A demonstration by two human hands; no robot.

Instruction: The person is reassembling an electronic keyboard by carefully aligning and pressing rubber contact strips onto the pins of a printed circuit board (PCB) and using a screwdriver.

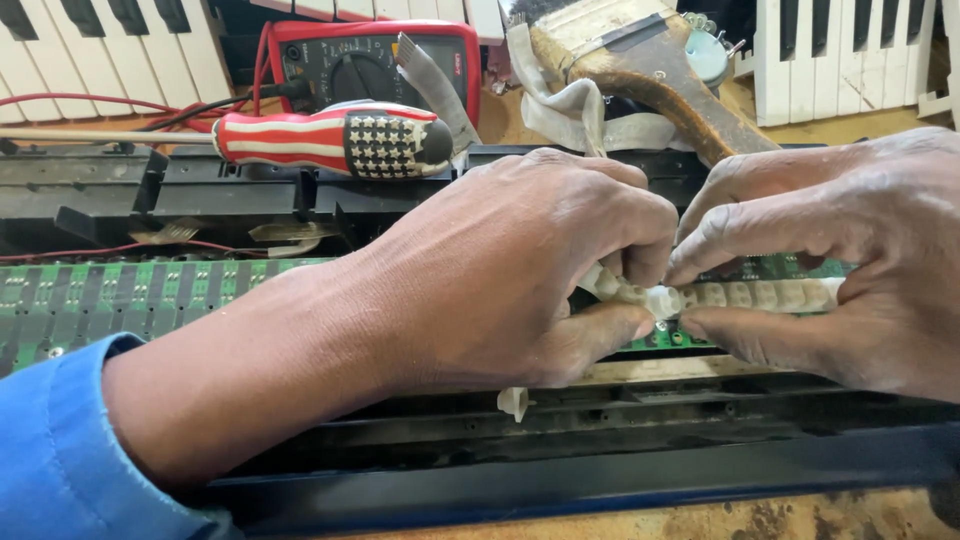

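1. The left hand was closed in a pinch on the white rubber contact strip, with the thumb below and the fingers curled over the top of the strip's left end.
2. The right hand was likewise clamped on the same strip, forefinger above and thumb beneath, just to the right of the left hand's pinch; the fingertips of the two hands were nearly touching.
3. The strip ran rightward from the shared grip point, lying along the green circuit board. Its left end, at the grip, appeared raised slightly off the board; the far right end was hidden behind the right hand.
4. The circuit board extended well to the left of the grip, seated inside the black keyboard chassis, whose front rail passed directly beneath both hands.
5. A small white plastic piece lay on the chassis just below the left hand.
6. Above and left of the grip, a screwdriver with a red-and-white striped, star-patterned handle rested on the chassis's rear edge.
7. Behind the screwdriver stood a red multimeter with red leads trailing left.
8. Directly above the grip lay a worn paintbrush with a wooden handle.
9. Detached white keys lay at upper left, with further keys at upper right.
10. A blue sleeve covered the left forearm.
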